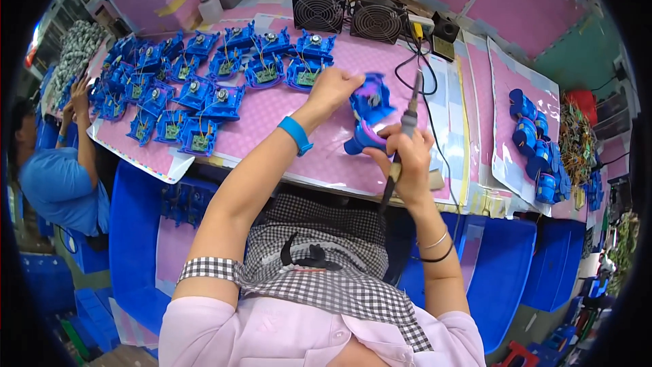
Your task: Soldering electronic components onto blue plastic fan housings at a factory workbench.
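My left hand (334, 90) pinches the edge of a blue plastic housing (372, 95) just above the pink-covered bench. Joined or close to it is a round blue cup with a purple rim (360, 138); my right thumb and fingers are against that side. My right hand (409, 160) is closed round a soldering iron (409, 117), its metal tip pointing up and away from me. What lies inside the held housing is blurred. Left of my hands stand several rows of similar opened blue housings (221, 98) with green circuit boards and wires.
Two black fans (319, 10) stand at the back, a black soldering stand (445, 28) to their right. A black cable (435, 126) runs across the bench. Closed blue units (526, 134) and a wire bundle (577, 129) lie at right. A co-worker in blue (61, 177) works at far left.
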A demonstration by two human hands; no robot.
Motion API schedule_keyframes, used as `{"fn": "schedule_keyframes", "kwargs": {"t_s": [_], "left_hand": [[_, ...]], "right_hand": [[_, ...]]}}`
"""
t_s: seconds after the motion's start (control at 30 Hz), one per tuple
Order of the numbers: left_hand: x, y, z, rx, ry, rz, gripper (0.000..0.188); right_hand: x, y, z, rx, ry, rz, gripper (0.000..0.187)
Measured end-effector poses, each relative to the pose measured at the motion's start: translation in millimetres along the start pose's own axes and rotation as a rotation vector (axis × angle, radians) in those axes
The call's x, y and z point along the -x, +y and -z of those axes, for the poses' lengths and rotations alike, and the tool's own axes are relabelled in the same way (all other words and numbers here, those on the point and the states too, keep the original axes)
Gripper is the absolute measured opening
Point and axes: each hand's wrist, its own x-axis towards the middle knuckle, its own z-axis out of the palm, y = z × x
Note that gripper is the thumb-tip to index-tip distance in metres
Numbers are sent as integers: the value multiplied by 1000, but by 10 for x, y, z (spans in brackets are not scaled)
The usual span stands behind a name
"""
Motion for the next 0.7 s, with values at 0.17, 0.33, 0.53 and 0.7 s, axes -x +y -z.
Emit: {"fn": "schedule_keyframes", "kwargs": {"t_s": [0.17, 0.33, 0.53, 0.7], "left_hand": [[499, 182, 112, -29, 403, -440, 32], [1407, -131, 366, -435, 258, -241, 40], [1409, 17, -57, -448, 35, -270, 42], [1435, -83, 20, -632, 91, -349, 30]], "right_hand": [[564, -281, -153, 260, -64, -96, 23], [438, -180, -167, -72, -24, -195, 28], [-399, 664, -204, -3, -17, -104, 8], [-313, 934, -306, -11, -196, -2, 13]]}}
